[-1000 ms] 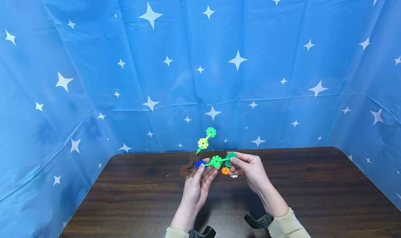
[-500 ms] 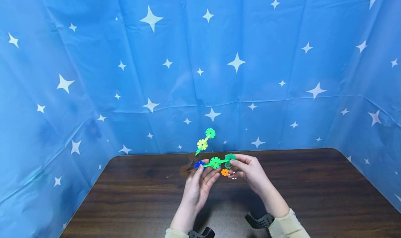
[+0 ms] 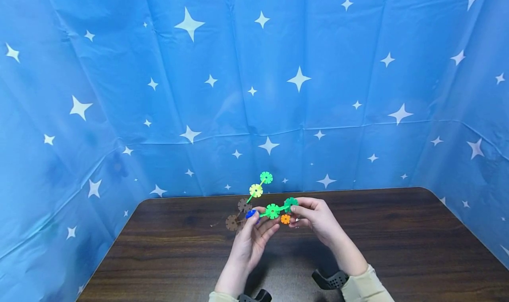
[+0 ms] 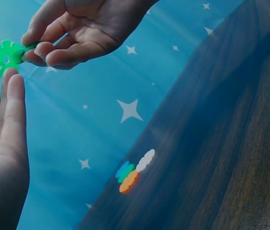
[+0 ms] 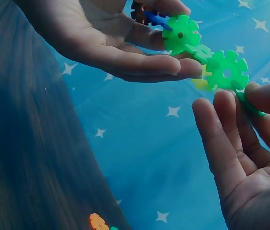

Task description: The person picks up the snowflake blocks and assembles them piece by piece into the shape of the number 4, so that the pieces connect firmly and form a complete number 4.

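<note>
A curved chain of slotted plastic snowflake discs is held above the table. In the head view, my left hand (image 3: 250,240) pinches the blue disc (image 3: 250,214) between thumb and fingers. My right hand (image 3: 318,216) pinches the darker green disc (image 3: 291,203) at one end. Between the hands sits a bright green disc (image 3: 272,211), joined through smaller edge-on links. Beyond the left hand the chain runs through brown discs (image 3: 232,222) and a yellow disc (image 3: 256,190) up to a green one (image 3: 266,177). The right wrist view shows the right thumb and fingers on an edge-on green disc (image 5: 250,103).
Loose discs lie on the dark wooden table (image 3: 159,249): an orange disc (image 4: 129,182), a white disc (image 4: 146,160), a green disc (image 4: 126,173) and a blue disc (image 4: 122,168). A blue star-patterned curtain (image 3: 222,112) hangs behind the table.
The chain's far green and yellow end has dipped lower, and the brown discs have turned to face the camera more. Both hands keep their hold and have hardly moved.
</note>
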Motion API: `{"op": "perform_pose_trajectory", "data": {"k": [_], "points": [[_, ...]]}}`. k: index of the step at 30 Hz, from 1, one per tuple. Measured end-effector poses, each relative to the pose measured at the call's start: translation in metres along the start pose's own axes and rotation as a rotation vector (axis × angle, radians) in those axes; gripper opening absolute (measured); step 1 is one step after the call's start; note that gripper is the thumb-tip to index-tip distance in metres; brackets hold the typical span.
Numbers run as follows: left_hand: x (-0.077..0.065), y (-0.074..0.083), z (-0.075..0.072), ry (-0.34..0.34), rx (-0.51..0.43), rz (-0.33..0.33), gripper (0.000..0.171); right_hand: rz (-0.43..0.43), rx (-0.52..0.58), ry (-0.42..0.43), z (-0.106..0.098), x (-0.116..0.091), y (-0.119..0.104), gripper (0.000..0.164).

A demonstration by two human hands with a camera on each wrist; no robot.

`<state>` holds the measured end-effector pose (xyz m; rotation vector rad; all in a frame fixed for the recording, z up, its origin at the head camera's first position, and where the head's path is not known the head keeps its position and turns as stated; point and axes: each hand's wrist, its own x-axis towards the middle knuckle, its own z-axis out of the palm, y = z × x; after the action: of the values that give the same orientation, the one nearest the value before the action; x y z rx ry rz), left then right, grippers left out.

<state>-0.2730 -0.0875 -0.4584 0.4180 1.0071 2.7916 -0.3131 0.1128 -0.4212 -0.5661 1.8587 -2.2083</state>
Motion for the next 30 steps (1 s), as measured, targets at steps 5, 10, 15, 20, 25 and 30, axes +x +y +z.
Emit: {"op": "perform_pose_trajectory", "data": {"k": [5,10,15,20,25,30], "points": [[0.001,0.000,0.000,0.041,0.041,-0.030,0.023,-0.016,-0.084,-0.017,-0.001,0.000,0.000,0.031],[0.003,0.001,0.001,0.100,0.087,-0.055,0.023,-0.017,-0.148,-0.019,-0.001,0.002,0.000,0.030],[0.004,0.004,0.000,0.119,0.106,-0.019,0.025,-0.012,-0.099,-0.056,-0.006,0.003,0.004,0.033],[0.005,0.007,-0.001,0.150,0.111,0.028,0.025,0.042,0.014,-0.063,-0.025,0.005,0.015,0.042],[0.004,0.009,-0.003,0.173,0.135,0.039,0.028,0.123,-0.245,0.118,-0.037,0.013,0.042,0.038],[0.003,0.008,-0.004,0.173,0.133,0.031,0.029,0.202,-0.597,0.246,-0.037,0.019,0.066,0.026]]}}
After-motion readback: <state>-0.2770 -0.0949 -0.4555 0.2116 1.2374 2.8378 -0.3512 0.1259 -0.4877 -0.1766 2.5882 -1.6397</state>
